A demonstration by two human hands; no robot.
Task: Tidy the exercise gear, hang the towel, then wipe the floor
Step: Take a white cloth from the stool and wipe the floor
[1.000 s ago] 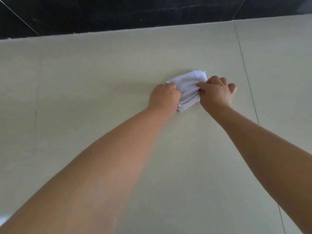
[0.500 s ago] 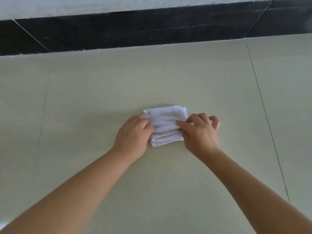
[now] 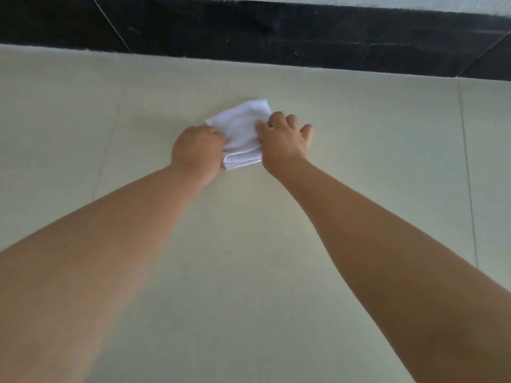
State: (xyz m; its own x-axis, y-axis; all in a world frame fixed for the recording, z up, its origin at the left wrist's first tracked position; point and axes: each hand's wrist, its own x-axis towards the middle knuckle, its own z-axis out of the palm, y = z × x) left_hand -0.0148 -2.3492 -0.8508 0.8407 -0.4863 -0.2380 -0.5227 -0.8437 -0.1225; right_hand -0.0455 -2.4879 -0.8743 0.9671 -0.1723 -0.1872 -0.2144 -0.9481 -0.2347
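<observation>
A small folded white cloth (image 3: pixel 242 128) lies flat on the pale beige tiled floor (image 3: pixel 249 258). Both my arms reach far forward. My left hand (image 3: pixel 197 152) grips the cloth's left edge with curled fingers. My right hand (image 3: pixel 283 140) holds its right edge, thumb and forefinger pinching the fabric and the other fingers bent over the tile. The cloth's side parts are hidden under my hands.
A black skirting band (image 3: pixel 276 31) runs along the wall base just beyond the cloth. Thin grout lines (image 3: pixel 467 172) cross the floor at the right and left.
Both hands pushed the cloth forward across the floor, away from me and toward the black skirting, after pulling it back half a second earlier. The grip stays the same.
</observation>
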